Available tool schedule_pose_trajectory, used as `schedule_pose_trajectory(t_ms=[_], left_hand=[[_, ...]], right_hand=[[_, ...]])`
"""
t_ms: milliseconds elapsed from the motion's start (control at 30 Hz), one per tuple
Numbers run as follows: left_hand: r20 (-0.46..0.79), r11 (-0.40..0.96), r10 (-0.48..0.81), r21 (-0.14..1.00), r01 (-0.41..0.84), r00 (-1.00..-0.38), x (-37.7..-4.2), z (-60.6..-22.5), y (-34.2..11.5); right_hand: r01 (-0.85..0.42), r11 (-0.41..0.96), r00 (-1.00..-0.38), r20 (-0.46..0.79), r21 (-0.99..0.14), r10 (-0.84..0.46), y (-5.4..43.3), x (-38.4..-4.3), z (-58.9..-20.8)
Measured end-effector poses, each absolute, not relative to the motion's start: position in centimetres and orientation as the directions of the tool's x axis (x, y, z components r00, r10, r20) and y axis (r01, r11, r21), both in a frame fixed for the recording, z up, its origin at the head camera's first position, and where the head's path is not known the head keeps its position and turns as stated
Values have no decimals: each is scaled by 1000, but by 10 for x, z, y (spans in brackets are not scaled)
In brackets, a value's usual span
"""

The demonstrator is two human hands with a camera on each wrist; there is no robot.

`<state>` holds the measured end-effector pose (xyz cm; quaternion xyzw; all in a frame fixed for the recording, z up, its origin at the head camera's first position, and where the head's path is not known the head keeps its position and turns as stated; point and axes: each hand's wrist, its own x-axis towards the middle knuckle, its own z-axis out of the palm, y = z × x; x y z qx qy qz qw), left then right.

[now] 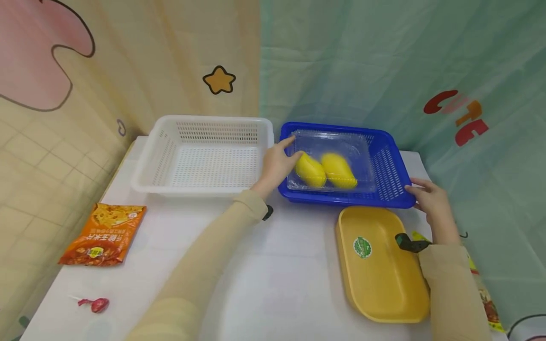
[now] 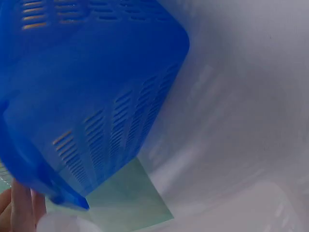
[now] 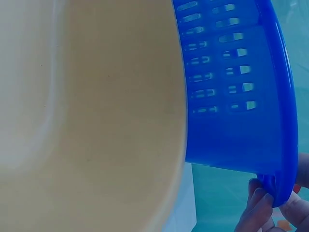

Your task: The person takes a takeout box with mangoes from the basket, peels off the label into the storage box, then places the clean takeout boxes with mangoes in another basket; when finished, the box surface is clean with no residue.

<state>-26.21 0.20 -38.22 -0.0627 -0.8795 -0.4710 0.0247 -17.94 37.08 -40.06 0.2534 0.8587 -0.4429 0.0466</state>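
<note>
Two yellow mango-shaped fruits (image 1: 337,170) lie in a clear plastic box (image 1: 362,161), which sits in the left part of a blue slotted basket (image 1: 347,200). My left hand (image 1: 273,166) reaches over the basket's left rim, index finger and thumb spread at the box's left edge. In the left wrist view, its fingers (image 2: 22,208) show at the lower left beside the basket rim (image 2: 34,166); their tips are partly hidden. My right hand (image 1: 432,201) grips the basket's right front corner, fingers (image 3: 258,208) curled around the rim in the right wrist view.
Left of the blue basket stands a white slotted basket (image 1: 153,189). A yellow tray (image 1: 384,270) with a green sticker lies in front, under the right wrist. An orange snack bag (image 1: 104,234) and a red lollipop (image 1: 99,305) lie at left. Curtains (image 1: 362,61) hang close behind.
</note>
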Motion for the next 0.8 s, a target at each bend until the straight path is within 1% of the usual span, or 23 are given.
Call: schedule_pose_trajectory(t_ms=[200,300,367,433,533,633,800], left_hand=[[94,609,131,778,155,-987,-259,-390,16],[119,670,150,718,189,-982,-257,-391,20],[133,705,165,677,212,-977,-255,-389,22],[132,739,181,636,223,-975,-252,-389,24],[105,764,197,607,220,-975,-248,-387,26],[96,749,207,625,221,-974,-244,-386,24],[107,635,191,744,206,-976,-240,-381,3]], right_hand=[[478,483,-865,-297,-734,404,373,-182,-404],[476,481,-863,-287,-736,415,375,-184,-407],[478,455,-857,-285,-751,431,378,-185,-410],[481,445,-852,-284,-755,439,378,-185,-411],[481,448,-854,-288,-753,433,375,-185,-409],[478,473,-861,-288,-740,420,371,-183,-406],[475,479,-864,-287,-739,414,372,-182,-405]])
